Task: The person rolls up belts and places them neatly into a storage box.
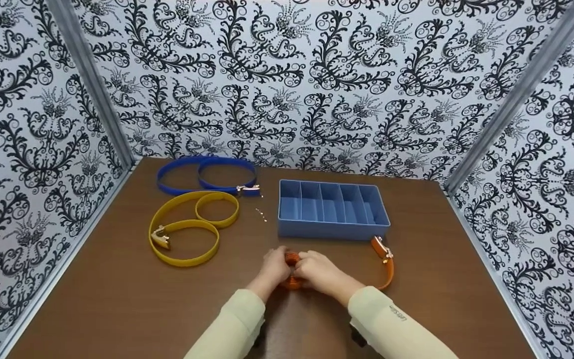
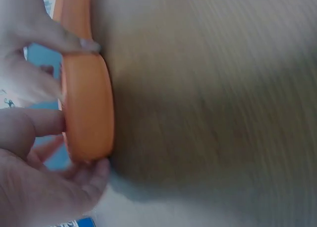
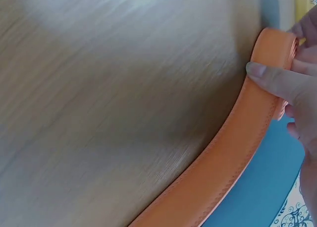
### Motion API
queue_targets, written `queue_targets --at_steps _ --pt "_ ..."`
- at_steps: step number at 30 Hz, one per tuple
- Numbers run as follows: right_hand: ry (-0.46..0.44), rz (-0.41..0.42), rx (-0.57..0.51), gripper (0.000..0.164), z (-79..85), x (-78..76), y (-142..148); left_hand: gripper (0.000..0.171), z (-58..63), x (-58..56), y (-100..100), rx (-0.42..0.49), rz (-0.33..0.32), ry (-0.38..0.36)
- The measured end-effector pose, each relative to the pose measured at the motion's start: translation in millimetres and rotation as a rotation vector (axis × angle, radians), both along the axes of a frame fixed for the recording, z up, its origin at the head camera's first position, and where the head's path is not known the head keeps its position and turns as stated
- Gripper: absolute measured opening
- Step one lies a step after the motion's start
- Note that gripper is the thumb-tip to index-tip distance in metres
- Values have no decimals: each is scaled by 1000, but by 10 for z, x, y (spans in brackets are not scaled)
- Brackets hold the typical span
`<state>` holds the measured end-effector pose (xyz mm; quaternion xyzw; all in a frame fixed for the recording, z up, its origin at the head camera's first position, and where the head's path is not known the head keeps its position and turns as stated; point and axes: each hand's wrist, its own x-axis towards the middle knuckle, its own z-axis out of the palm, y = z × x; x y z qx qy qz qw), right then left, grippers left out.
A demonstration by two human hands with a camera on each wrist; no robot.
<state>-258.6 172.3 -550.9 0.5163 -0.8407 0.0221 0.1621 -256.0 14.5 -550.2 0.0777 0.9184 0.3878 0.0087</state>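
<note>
Got my left hand (image 1: 274,268) and right hand (image 1: 318,271) pinching this rolled orange leathery belt (image 2: 89,108) midway between the brown wood-grain tabletop's (image 1: 117,299) side edges, probably so it won't unspool.

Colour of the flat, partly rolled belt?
Orange. The flat, partly rolled belt shows best in the right wrist view.

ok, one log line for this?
left hand: grips partly rolled orange belt; right hand: grips same belt; its buckle: right of hands; tray: beyond hands; yellow belt, blue belt: left of tray
</note>
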Motion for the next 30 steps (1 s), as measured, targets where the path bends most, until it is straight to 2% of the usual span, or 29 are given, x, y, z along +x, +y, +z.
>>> queue_targets --at_steps 3,5,9,13,14,17,20,21,24,30 --pt "-5 -48 10 11 10 -5 -60 46 37 16 33 -5 112 -62" --pt "-1 -71 28 12 15 -11 -76 47 61 21 42 -19 147 -77" --pt "9 -75 70 16 25 -26 -27 52 85 12 44 -48 129 -86" --pt "-13 -39 99 27 42 -39 76 63 83 -5 38 -62 95 -94" --pt "-17 -26 109 29 46 -42 104 63 8 -38 37 -79 84 -64" --pt "-26 16 144 35 61 -43 194 61 -10 -54 13 -94 24 -38" --pt "13 67 181 40 66 -36 285 49 -39 -74 -22 -91 -94 -3" --pt "29 83 186 39 66 -32 309 45 21 -53 -40 -74 -140 -13" --pt "94 118 192 31 47 -31 347 38 9 -59 -77 -58 -247 32" --pt "153 136 144 19 -4 -62 273 37 24 -68 -115 -38 -336 55"
